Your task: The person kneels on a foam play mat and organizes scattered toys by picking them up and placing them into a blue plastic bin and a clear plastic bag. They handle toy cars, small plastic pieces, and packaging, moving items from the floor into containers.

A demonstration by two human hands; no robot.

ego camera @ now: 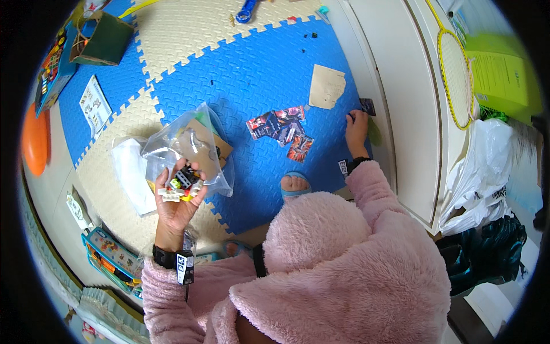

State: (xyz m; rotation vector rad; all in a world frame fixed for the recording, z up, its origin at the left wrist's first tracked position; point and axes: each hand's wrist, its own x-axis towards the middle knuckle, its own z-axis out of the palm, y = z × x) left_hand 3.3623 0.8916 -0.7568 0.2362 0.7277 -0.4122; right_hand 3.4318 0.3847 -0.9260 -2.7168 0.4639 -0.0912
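Note:
My left hand [175,211] is palm up, cupping a small heap of plastic building bricks [184,182] in white, black, yellow, red and lime. Right behind it a clear plastic bag [202,150] lies on the mat, with brown card and some dark pieces inside. My right hand [357,131] reaches down at the mat's right edge, beside the white cabinet. Close to its fingers a dark card or packet [367,107] rests at the cabinet's foot. Whether those curled fingers hold anything is hidden. Torn printed foil wrappers [281,129] are spread between my hands.
Interlocking foam mats [240,77] cover the floor. A torn brown paper piece [327,86] lies near the white cabinet [393,64]. An instruction sheet [95,105], a green box [105,41] and a blue bin of toys [56,73] are at left. Several tiny dark bricks [314,35] lie farther off.

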